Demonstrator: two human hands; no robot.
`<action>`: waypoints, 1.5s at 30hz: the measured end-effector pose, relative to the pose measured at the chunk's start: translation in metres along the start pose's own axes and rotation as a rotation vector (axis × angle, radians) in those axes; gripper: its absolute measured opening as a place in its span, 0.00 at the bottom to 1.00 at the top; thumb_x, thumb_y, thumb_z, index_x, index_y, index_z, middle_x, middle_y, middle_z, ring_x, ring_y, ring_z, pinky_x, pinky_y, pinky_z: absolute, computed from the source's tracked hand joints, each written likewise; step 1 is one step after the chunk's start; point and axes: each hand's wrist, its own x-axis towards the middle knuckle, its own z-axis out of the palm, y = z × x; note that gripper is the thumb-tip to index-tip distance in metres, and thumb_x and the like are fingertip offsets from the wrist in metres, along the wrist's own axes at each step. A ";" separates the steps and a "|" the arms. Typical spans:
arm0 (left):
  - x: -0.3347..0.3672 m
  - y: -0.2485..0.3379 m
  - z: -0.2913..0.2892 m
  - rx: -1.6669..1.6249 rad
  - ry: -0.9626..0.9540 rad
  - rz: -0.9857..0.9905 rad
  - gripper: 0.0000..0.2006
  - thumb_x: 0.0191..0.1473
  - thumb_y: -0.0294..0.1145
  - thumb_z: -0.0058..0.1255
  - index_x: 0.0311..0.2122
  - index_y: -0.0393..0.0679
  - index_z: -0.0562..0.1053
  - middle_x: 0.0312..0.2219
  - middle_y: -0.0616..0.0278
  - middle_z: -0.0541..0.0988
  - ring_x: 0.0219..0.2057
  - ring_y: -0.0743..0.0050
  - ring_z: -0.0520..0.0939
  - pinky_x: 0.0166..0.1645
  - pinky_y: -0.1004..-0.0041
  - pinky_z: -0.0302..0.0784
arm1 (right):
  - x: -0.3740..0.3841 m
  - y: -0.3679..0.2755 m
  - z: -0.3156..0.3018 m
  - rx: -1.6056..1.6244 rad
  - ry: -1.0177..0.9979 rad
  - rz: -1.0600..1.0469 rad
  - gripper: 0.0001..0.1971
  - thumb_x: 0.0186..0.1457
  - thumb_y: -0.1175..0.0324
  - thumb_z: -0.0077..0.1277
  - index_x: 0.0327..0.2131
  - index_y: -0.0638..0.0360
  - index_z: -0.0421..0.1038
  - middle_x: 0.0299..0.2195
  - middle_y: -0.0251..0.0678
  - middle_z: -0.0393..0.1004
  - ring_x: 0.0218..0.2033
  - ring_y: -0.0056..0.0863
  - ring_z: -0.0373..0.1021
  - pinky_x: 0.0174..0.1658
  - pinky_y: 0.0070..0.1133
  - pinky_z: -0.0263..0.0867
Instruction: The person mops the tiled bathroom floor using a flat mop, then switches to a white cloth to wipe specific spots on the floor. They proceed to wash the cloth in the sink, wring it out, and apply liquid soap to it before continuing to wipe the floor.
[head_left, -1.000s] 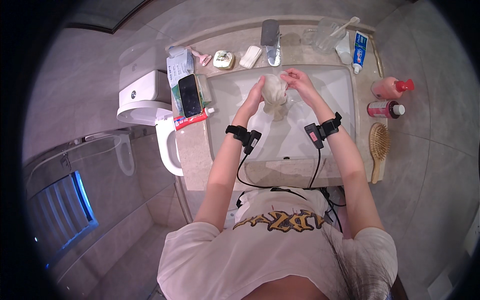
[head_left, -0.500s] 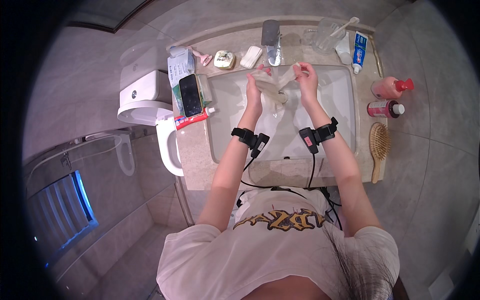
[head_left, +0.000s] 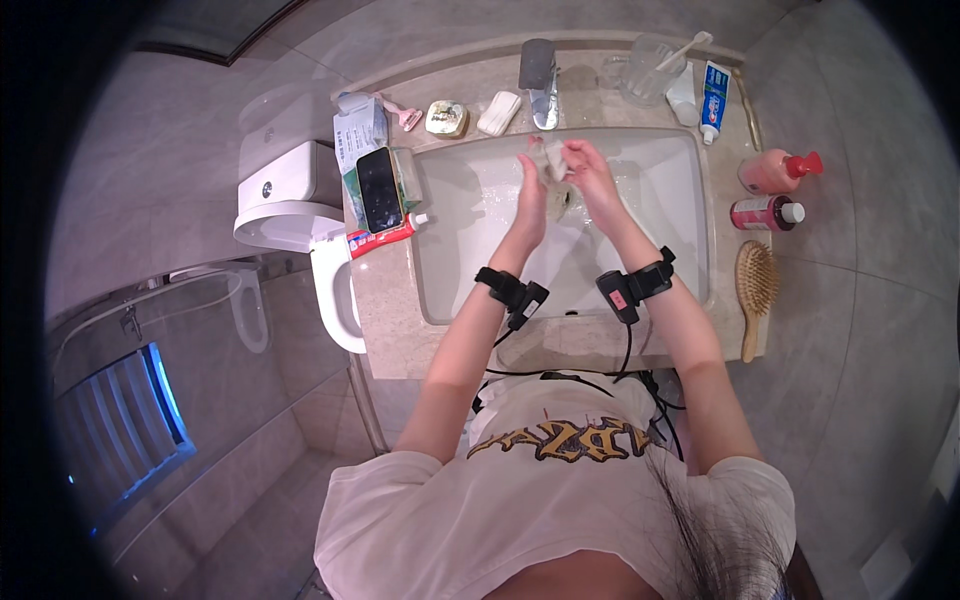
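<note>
Under the dark-handled faucet (head_left: 541,75), a thin, pale, wet cloth (head_left: 549,158) is bunched between my two hands. My left hand (head_left: 533,192) is closed against its left side, thumb toward me. From the right, my right hand (head_left: 591,176) pinches the cloth with bent fingers. Both hands are over the far half of the white sink (head_left: 650,220), above the drain (head_left: 562,200). Water drops show on the basin around them. The exact kind of cloth is hard to make out because it is crumpled.
Behind the sink lie a pink razor (head_left: 404,115), a small round container (head_left: 446,119) and a soap bar (head_left: 499,113). A glass cup (head_left: 650,75) and toothpaste (head_left: 714,100) stand far right. Right: pump bottle (head_left: 768,174), red bottle (head_left: 760,213), hairbrush (head_left: 758,285). Left: phone (head_left: 379,190), red tube (head_left: 385,236).
My hands have come closer together, and the cloth that was spread between them is now bunched up. My left hand has moved right, and my right hand slightly left and nearer to me.
</note>
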 end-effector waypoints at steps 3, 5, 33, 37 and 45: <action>0.002 -0.002 0.005 -0.040 -0.010 -0.030 0.38 0.53 0.63 0.12 0.60 0.45 0.31 0.61 0.58 0.30 0.62 0.68 0.32 0.62 0.68 0.25 | -0.001 0.011 0.007 -0.094 -0.029 -0.002 0.16 0.51 0.66 0.49 0.43 0.62 0.63 0.39 0.34 0.67 0.41 0.21 0.64 0.40 0.19 0.61; 0.004 -0.002 0.004 -0.077 0.026 -0.003 0.39 0.53 0.65 0.12 0.60 0.44 0.32 0.61 0.58 0.30 0.62 0.67 0.32 0.62 0.67 0.25 | -0.001 0.015 0.008 -0.066 -0.038 -0.032 0.18 0.51 0.67 0.50 0.44 0.64 0.63 0.39 0.34 0.68 0.40 0.20 0.65 0.39 0.18 0.61; 0.016 -0.048 -0.103 0.960 -0.113 -0.531 0.19 0.39 0.42 0.57 0.37 0.43 0.74 0.28 0.66 0.77 0.29 0.80 0.75 0.36 0.78 0.68 | 0.037 0.013 -0.020 0.804 0.119 0.272 0.08 0.55 0.73 0.42 0.39 0.62 0.63 0.39 0.36 0.68 0.42 0.29 0.66 0.49 0.27 0.61; 0.012 -0.091 -0.162 0.709 0.000 -0.413 0.20 0.42 0.46 0.53 0.40 0.45 0.73 0.32 0.68 0.76 0.34 0.78 0.74 0.41 0.77 0.66 | 0.040 0.010 -0.023 0.929 0.099 0.240 0.08 0.55 0.73 0.43 0.39 0.61 0.63 0.39 0.37 0.68 0.43 0.29 0.65 0.50 0.26 0.60; 0.030 -0.074 -0.107 -0.232 -0.061 -0.478 0.21 0.51 0.41 0.36 0.49 0.41 0.64 0.46 0.54 0.69 0.49 0.61 0.68 0.51 0.59 0.62 | 0.022 -0.007 -0.047 0.986 0.080 0.222 0.09 0.55 0.73 0.43 0.40 0.62 0.63 0.40 0.36 0.68 0.44 0.29 0.64 0.51 0.27 0.59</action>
